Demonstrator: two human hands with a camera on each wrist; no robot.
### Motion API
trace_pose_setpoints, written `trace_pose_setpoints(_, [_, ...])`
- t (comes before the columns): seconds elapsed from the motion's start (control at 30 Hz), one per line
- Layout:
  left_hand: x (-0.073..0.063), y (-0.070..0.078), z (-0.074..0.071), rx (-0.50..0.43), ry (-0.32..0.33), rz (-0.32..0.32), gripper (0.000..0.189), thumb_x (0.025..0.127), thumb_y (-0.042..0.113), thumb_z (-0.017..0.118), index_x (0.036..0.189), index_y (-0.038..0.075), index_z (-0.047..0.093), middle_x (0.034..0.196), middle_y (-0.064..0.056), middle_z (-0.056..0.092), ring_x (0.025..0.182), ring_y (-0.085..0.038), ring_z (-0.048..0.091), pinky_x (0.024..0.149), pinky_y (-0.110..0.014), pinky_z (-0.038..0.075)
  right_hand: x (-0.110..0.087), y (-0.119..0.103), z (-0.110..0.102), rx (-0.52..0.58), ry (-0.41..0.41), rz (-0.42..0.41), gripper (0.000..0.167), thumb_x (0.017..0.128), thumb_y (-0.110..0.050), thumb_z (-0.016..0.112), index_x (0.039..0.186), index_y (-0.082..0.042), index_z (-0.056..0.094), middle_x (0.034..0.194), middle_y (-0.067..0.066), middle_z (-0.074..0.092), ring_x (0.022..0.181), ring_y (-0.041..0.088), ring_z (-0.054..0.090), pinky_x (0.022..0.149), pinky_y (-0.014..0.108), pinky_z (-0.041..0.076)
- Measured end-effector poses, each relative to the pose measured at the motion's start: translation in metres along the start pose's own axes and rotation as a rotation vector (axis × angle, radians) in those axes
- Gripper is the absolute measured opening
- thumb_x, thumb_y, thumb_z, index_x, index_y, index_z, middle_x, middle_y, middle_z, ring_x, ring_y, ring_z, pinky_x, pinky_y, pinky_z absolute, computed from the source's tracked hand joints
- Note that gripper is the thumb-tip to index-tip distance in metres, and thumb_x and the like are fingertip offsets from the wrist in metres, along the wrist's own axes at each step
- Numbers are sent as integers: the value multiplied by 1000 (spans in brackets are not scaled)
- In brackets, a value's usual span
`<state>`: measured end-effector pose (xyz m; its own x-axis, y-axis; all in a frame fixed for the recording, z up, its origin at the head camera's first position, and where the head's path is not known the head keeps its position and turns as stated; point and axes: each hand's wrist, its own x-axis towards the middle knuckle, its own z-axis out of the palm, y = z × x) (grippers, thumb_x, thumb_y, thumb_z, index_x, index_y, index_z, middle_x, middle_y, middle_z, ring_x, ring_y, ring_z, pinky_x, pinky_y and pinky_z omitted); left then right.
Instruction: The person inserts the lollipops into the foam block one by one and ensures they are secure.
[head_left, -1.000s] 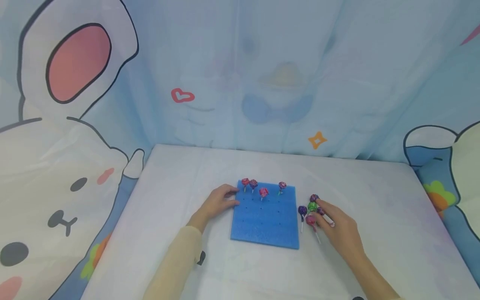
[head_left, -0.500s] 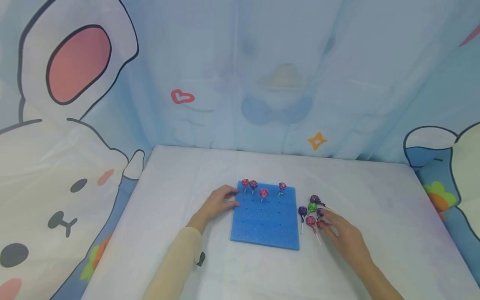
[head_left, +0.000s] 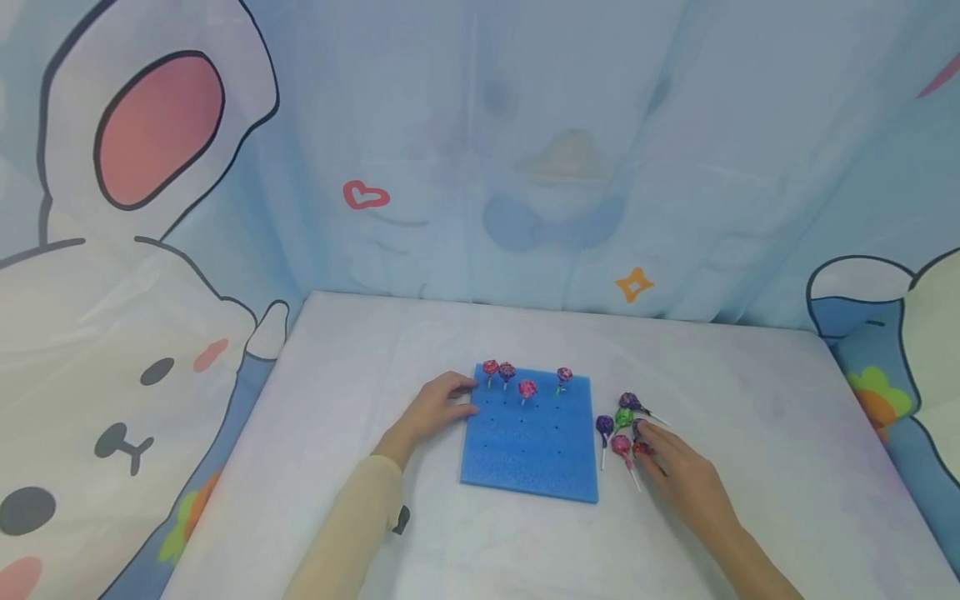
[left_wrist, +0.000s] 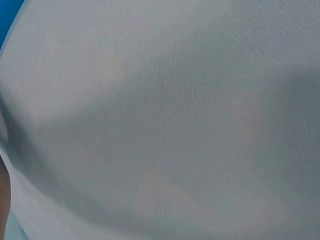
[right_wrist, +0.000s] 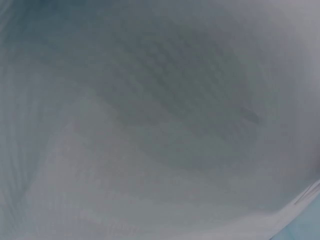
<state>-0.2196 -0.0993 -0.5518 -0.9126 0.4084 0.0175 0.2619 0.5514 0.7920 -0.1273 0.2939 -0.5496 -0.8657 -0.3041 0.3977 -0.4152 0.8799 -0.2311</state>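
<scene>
My left hand (head_left: 433, 410) touches the left edge of a blue foam board (head_left: 517, 462) with its fingertips and thumb. Several wrapped lollipops stand upright along the board's far side, among them a pink one (head_left: 527, 389). Right of the board lies a loose group: a green lollipop (head_left: 623, 417), a pink one (head_left: 621, 446), purple ones (head_left: 604, 425) and a red one (head_left: 643, 449). Over this group is my right hand (head_left: 690, 486), its thumb and fingers around the red lollipop and beside a purple one; its palm hides their sticks, so a firm pinch cannot be confirmed.
Rows of small holes dot the board. A white cloth covers the table (head_left: 787, 417), with printed curtains (head_left: 450, 125) behind and at both sides. The left wrist view shows mostly cloth plus a board corner (left_wrist: 6, 15); the right wrist view is blurred cloth.
My right hand has drawn back rightward and toward me from the farthest purple lollipop, uncovering it, and settled by the red one. The left hand stays at the board's edge.
</scene>
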Motion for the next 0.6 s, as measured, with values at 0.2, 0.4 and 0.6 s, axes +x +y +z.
trace_pose_setpoints(0.2, [0,0,0,-13,3,-1,43,89,20,73,128,5,60,127,-8,61,119,-22,57,104,-33,47,2,-2,-1,3,4,-13,48,75,-4,80,120,2,65,121,19,65,107,38,63,86,52,54])
trace_pose_setpoints(0.4, [0,-3,1,-4,0,5,43,90,22,72,128,6,60,127,-8,61,120,-22,57,104,-33,47,1,-2,4,-41,-20,-44,44,76,-7,80,118,-1,67,117,17,67,105,36,65,83,49,56])
trace_pose_setpoints(0.6, [1,-2,1,-2,0,0,43,90,22,72,128,6,60,127,-7,61,120,-21,57,104,-32,46,-1,-5,6,-81,-43,-59,41,77,-6,79,116,-1,68,113,16,69,101,34,67,80,47,58])
